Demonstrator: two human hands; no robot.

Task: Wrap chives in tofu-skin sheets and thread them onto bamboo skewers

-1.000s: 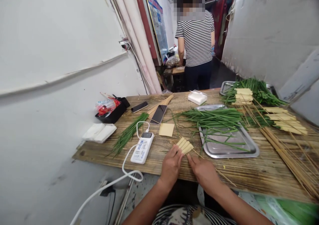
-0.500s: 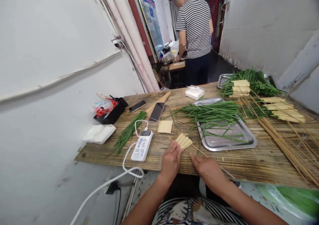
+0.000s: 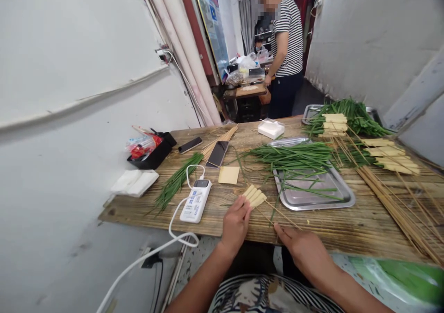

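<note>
Currently, the left hand (image 3: 236,223) is gripping, with curled fingers, the lower-left end of a fanned row of short, pale-yellow rolls (image 3: 255,196), holding them near the middle of the near edge of the long brown wooden desk (image 3: 333,232). Thin tan sticks (image 3: 282,213) are running from the rolls toward the right hand (image 3: 305,248), whose fingers are bunching nearly together at the lower end of one stick; whether they are pinching it, I cannot tell. Just beyond the rolls, a flat, pale-yellow square sheet (image 3: 229,175) is lying on the wood. To the right, a shallow silver metal tray (image 3: 319,206) is resting inward from the near edge, while long, thin green stalks (image 3: 294,156) are lying across it and spilling past its left side. Left of the hands, a white rectangular power bank (image 3: 196,202) is lying close to the near edge. Toward the far-left corner, an open black box (image 3: 163,149) is holding red and clear packaging.
</note>
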